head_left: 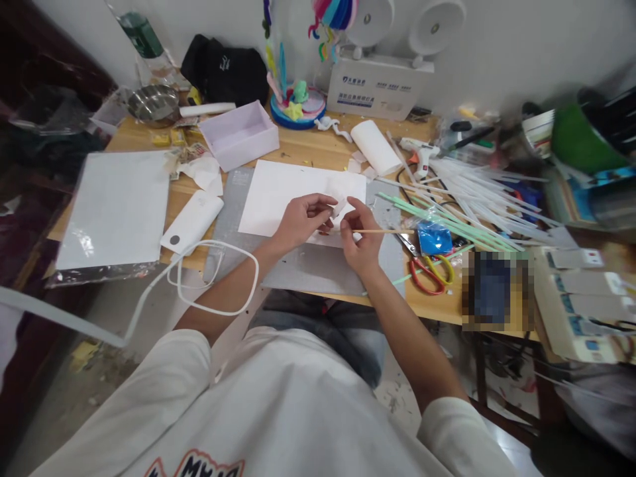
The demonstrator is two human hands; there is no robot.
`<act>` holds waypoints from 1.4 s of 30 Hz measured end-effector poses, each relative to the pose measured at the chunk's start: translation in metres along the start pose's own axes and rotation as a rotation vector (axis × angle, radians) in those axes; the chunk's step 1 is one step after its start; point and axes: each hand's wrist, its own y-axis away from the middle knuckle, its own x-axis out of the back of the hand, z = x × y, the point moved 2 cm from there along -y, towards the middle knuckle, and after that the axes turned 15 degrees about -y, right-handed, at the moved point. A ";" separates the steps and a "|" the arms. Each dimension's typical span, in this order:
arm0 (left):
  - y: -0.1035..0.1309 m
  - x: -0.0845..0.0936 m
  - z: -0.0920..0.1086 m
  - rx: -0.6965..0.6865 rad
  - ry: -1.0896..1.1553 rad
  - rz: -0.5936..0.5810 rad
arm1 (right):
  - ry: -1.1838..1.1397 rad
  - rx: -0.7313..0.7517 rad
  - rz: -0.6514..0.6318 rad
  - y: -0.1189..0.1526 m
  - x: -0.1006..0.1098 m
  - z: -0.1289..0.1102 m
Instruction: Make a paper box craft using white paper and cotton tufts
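Above a white sheet of paper (278, 189) on a grey cutting mat (318, 268), my two hands work close together. My left hand (305, 220) pinches a small whitish piece (339, 207), perhaps paper, between thumb and fingers. A thin wooden stick (387, 231) is gripped in my right hand (362, 233), its free end pointing right. The right fingertips come near or touch the small piece; which of these I cannot tell. Scissors with red and yellow handles (432, 275) lie just right of the mat, beside a blue packet (434, 238).
White and green strips (477, 192) spread over the right side near a glue gun (423, 158). A lilac box (241, 139) and a white roll (376, 147) stand behind the mat. A white device (193, 222) with a looped cable (251, 298) lies left.
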 end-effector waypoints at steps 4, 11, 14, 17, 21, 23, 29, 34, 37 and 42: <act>-0.002 -0.002 0.003 0.001 0.000 -0.012 | 0.021 0.018 0.009 0.002 0.001 0.002; -0.005 0.000 0.003 -0.062 -0.116 0.011 | 0.010 0.029 -0.012 0.004 0.001 0.005; -0.005 0.000 0.003 -0.077 -0.173 -0.002 | 0.013 0.007 -0.021 0.004 0.000 0.004; -0.004 0.001 0.003 -0.104 -0.216 -0.014 | 0.034 0.024 -0.051 0.004 0.000 0.001; -0.003 0.003 0.005 -0.155 -0.281 0.020 | 0.006 0.014 -0.045 0.003 0.000 0.000; -0.003 0.003 0.006 -0.172 -0.309 0.028 | -0.024 -0.005 -0.037 0.004 0.000 0.001; -0.001 0.000 0.005 -0.124 -0.212 -0.058 | 0.019 0.007 -0.044 0.004 0.000 0.002; 0.000 -0.005 0.007 -0.025 -0.124 -0.093 | 0.080 0.041 -0.013 0.005 0.001 0.002; 0.000 -0.007 0.007 0.022 -0.075 -0.081 | 0.100 0.087 -0.027 0.005 0.000 0.001; 0.000 -0.008 0.009 0.113 -0.020 -0.060 | 0.143 0.103 -0.021 0.004 0.001 -0.002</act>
